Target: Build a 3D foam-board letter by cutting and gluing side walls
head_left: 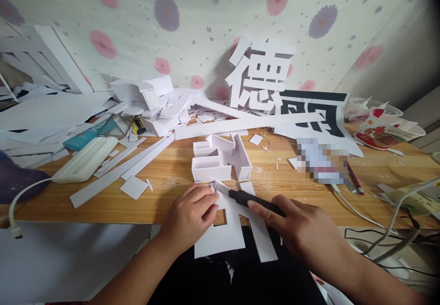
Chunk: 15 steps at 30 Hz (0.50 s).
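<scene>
In front of me lies a flat white cut-out board (220, 241), with square openings and a separate leg, jutting past the table's near edge. Joined to it or just behind it stand thin upright white walls (211, 174) forming a box-like letter shape. My right hand (302, 227) grips a black-handled cutting knife (256, 200), its blade pointing left toward my other fingertips. My left hand (190, 213) rests at the board's left side, fingers curled and pressed together beside the blade tip. What those fingers pinch is hidden.
On the wooden table (172, 206), long white strips (103, 181) and offcuts lie left. A white power bank (85, 158) with a cable is there too. Behind stands a finished white character (261, 75) beside a black-printed sheet (312, 112). Right are a paper bowl (381, 130) and cables.
</scene>
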### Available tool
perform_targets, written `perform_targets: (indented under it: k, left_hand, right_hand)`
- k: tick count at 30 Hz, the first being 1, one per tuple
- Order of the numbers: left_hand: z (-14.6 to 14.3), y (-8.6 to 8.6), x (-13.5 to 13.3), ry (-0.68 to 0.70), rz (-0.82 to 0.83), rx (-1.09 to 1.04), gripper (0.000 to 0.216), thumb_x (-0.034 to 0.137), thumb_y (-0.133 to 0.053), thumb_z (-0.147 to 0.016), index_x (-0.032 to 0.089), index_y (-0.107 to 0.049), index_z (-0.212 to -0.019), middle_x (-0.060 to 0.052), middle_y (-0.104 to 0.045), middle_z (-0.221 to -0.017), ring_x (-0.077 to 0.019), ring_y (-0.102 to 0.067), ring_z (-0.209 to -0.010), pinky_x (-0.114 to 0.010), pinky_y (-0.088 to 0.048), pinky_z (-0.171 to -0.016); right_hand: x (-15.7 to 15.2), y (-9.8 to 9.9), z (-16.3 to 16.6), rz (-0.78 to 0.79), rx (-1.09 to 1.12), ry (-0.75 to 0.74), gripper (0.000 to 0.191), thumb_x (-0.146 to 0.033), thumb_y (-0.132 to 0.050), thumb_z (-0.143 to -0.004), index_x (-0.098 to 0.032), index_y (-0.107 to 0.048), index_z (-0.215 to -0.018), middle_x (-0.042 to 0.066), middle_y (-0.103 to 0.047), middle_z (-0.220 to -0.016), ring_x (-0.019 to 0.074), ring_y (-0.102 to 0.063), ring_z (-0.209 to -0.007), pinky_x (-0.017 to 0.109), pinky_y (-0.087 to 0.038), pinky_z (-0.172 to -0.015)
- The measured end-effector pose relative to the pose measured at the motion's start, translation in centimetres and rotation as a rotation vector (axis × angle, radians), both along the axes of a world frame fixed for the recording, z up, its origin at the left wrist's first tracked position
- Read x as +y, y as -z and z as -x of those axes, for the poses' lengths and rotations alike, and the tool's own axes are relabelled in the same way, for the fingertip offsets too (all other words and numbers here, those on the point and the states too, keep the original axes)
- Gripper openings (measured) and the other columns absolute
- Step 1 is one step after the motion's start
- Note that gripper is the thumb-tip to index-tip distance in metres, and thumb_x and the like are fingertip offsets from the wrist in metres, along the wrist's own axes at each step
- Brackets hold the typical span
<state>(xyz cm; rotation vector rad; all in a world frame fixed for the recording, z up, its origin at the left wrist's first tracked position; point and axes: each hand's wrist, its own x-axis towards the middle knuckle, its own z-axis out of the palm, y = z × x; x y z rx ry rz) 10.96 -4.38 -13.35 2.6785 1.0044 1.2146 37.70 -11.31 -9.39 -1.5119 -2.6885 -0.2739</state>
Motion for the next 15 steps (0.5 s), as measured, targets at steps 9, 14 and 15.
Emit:
perform_targets:
  k: [9,14,15]
  left_hand:
    - [0.1,-0.9,0.2,-0.140,0.091,-0.034,0.013,0.009,-0.055,-0.085,0.019,-0.064,-0.082,0.000,-0.064,-0.079,-0.0128,-0.061,-0.076,-0.025,-0.049,-0.069]
    - [-0.3,-2.4,1.5,-0.267,-0.023,0.354,0.021,0.005,-0.051,-0.082,0.022,-0.063,-0.076,0.003,-0.059,-0.065,-0.0151,-0.056,-0.061,-0.028,-0.037,-0.052]
    - [-0.4,-2.6,1.8,-0.256,-0.059,0.431,0.023,0.004,-0.051,-0.080,0.023,-0.063,-0.076,0.003,-0.060,-0.065,-0.0157,-0.057,-0.061,-0.028,-0.035,-0.050]
  right_hand:
    - [0.2,0.0,-1.7,0.161,0.213,0.049,0.060,-0.017,-0.042,-0.094,-0.041,-0.028,-0.147,0.001,-0.059,-0.092,0.0127,-0.062,-0.059,0.025,-0.047,-0.054]
    - [0.2,0.6,-5.3,0.183,0.448,0.059,0.052,-0.024,-0.042,-0.098,-0.041,-0.030,-0.146,0.002,-0.058,-0.097,0.0107,-0.062,-0.069,0.023,-0.049,-0.061]
    - [0.2,0.9,-6.0,0.192,0.492,0.055,0.052,-0.024,-0.043,-0.098,-0.041,-0.031,-0.146,0.002,-0.058,-0.097,0.0104,-0.062,-0.071,0.022,-0.049,-0.062]
